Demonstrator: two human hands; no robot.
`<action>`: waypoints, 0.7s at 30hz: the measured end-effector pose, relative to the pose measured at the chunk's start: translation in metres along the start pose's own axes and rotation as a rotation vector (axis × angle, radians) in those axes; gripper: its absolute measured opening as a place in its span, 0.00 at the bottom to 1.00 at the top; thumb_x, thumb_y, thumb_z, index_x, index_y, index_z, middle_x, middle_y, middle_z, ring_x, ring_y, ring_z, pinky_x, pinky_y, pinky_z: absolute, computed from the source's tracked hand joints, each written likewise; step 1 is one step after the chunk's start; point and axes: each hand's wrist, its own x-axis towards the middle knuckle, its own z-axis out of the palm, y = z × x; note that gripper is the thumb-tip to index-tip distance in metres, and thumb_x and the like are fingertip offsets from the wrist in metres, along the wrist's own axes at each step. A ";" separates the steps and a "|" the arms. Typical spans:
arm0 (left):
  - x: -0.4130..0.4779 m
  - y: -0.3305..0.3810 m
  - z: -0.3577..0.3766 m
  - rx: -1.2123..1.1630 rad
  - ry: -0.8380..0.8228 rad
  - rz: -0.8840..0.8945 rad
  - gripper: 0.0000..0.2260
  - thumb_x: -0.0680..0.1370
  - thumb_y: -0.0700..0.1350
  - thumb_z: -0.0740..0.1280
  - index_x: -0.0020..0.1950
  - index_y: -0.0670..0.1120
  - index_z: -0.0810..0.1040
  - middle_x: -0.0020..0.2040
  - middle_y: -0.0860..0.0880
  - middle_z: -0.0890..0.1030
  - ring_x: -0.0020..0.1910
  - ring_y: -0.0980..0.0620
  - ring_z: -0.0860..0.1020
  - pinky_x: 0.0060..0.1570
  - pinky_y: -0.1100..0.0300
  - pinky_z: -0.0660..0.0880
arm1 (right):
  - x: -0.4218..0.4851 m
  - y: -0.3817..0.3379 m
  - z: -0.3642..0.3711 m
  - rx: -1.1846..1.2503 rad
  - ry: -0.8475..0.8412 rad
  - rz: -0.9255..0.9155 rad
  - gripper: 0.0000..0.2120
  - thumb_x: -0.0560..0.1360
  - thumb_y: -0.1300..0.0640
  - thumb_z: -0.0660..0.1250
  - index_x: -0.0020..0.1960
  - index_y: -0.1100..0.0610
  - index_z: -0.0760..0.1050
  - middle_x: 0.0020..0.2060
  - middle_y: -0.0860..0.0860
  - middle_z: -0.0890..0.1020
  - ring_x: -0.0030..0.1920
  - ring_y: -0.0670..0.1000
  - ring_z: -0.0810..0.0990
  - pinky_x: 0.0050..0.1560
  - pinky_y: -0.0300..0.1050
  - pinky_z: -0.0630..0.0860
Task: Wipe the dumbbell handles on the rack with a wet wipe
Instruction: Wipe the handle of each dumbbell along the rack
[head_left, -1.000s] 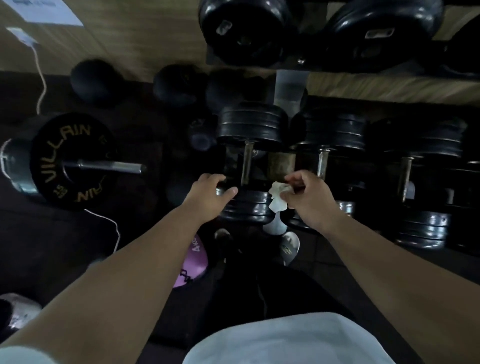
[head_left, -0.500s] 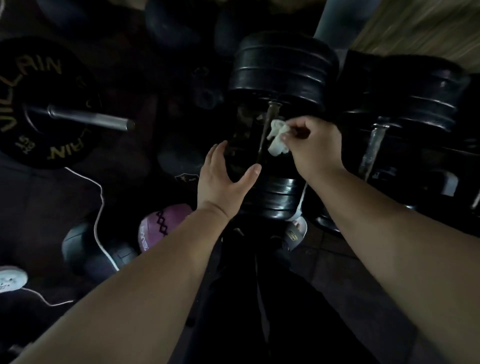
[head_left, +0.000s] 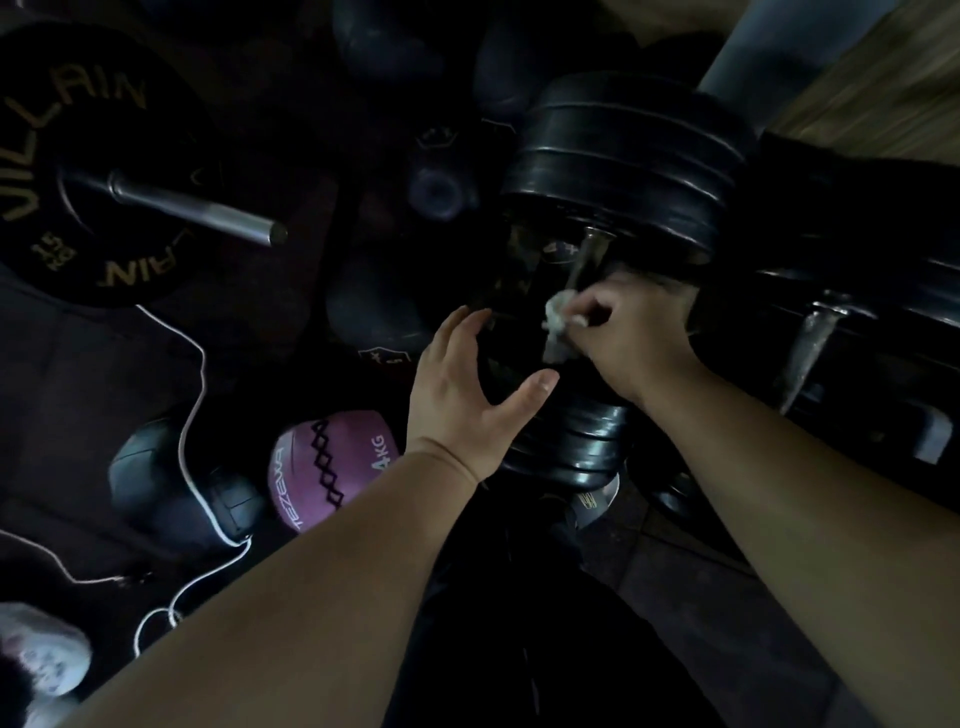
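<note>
A black dumbbell (head_left: 623, 171) lies on the rack at centre, its metal handle (head_left: 584, 260) running down toward me. My right hand (head_left: 631, 332) grips a crumpled white wet wipe (head_left: 557, 317) and presses it against that handle. My left hand (head_left: 470, 395) hovers just left of the handle, fingers spread and straight, holding nothing, beside the dumbbell's near plates (head_left: 576, 441). A second dumbbell handle (head_left: 808, 343) shows to the right.
A barbell plate marked VILLAIN (head_left: 78, 171) with its steel sleeve (head_left: 197, 210) lies at left. On the floor are a pink 4 kg medicine ball (head_left: 332, 462), dark balls (head_left: 171, 483) and a white cable (head_left: 192, 415). A grey rack post (head_left: 769, 57) rises at upper right.
The view has dropped and closed in on the dumbbell. My right hand has moved the wipe from in front of the rack onto the handle. My left hand has opened beside it.
</note>
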 end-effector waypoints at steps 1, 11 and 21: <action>0.000 0.000 0.000 0.006 -0.006 0.001 0.46 0.70 0.78 0.61 0.80 0.50 0.65 0.81 0.51 0.64 0.79 0.53 0.62 0.77 0.49 0.65 | -0.003 0.003 0.000 -0.012 -0.047 -0.010 0.06 0.74 0.58 0.74 0.46 0.47 0.81 0.46 0.39 0.77 0.46 0.36 0.76 0.41 0.20 0.66; -0.002 0.000 0.000 0.016 -0.002 -0.009 0.46 0.70 0.79 0.59 0.79 0.50 0.66 0.80 0.51 0.65 0.78 0.52 0.64 0.76 0.48 0.66 | -0.008 -0.002 0.001 0.228 0.161 0.167 0.04 0.74 0.51 0.74 0.47 0.48 0.81 0.41 0.40 0.81 0.43 0.35 0.79 0.41 0.25 0.72; -0.004 0.000 0.003 -0.009 0.021 -0.006 0.45 0.70 0.79 0.59 0.78 0.51 0.66 0.80 0.53 0.65 0.78 0.53 0.65 0.76 0.48 0.67 | 0.002 -0.008 -0.007 0.157 0.204 0.101 0.11 0.74 0.54 0.74 0.55 0.48 0.79 0.46 0.42 0.83 0.46 0.36 0.80 0.43 0.26 0.74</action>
